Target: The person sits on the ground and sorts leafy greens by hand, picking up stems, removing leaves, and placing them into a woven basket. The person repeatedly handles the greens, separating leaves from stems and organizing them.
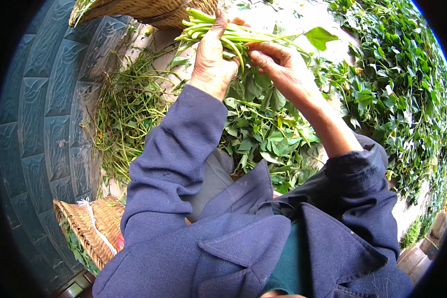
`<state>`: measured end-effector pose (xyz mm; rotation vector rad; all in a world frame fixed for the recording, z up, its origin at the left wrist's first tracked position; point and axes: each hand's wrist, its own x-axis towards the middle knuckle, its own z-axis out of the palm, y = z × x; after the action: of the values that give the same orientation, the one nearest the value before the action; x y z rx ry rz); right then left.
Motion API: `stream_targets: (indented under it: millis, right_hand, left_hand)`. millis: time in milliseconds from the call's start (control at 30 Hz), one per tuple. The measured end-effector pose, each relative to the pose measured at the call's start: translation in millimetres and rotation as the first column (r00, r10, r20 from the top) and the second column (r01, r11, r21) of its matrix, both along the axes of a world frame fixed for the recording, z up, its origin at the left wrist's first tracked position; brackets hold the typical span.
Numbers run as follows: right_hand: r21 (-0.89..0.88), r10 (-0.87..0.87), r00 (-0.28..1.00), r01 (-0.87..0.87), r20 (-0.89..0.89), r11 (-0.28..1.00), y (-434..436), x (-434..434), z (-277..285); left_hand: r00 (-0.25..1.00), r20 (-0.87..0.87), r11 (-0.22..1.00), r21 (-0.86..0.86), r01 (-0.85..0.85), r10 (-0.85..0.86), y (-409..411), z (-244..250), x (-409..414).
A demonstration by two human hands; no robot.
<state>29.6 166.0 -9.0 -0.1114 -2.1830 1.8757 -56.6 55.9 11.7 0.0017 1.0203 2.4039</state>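
My left hand (214,56) is closed round a bundle of green leaf stalks (199,28), their cut ends pointing left. At the right side of the bundle, my right hand (270,61) has its thumb and forefinger pinched together at the thin stems; whether it grips one is hard to tell. One broad green leaf (320,38) sticks out to the right above that hand. Below both hands, leafy green vines (275,139) lie in a heap in front of my lap.
Bare, tangled stems (123,123) are piled at the left beside a blue tiled wall (33,97). One woven basket (152,9) stands at the top, another woven basket (100,219) at lower left. A large mass of leafy vines (406,93) fills the right.
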Motion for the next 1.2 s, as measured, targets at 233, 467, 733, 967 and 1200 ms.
stream_targets:
  millis: [233,467,733,967,1200]
  right_hand:
    - [-0.198,0.041,0.999,-0.036,0.021,0.980,-7.8,6.1,14.4]
    - [0.181,-0.079,0.997,0.077,0.003,0.980,-8.3,8.0,2.1]
    - [-0.525,0.220,0.959,-0.096,0.180,0.846,4.3,9.4,21.3]
    - [-0.571,0.409,0.873,-0.198,0.267,0.796,26.4,14.8,33.4]
    - [-0.151,0.262,0.908,-0.224,0.326,0.963,18.2,23.5,32.6]
  left_hand:
    - [0.995,-0.087,0.998,-0.060,0.035,-0.041,3.7,-1.4,6.8]
    - [0.995,-0.091,0.997,-0.067,0.038,-0.044,14.3,-5.0,15.0]
    - [0.969,-0.036,0.964,-0.116,0.239,-0.244,0.6,-3.2,11.5]
    - [0.982,-0.153,0.992,-0.070,0.101,-0.111,-1.9,-14.5,1.7]
    - [0.992,-0.117,0.999,-0.029,0.035,-0.039,-14.1,-5.7,-8.2]
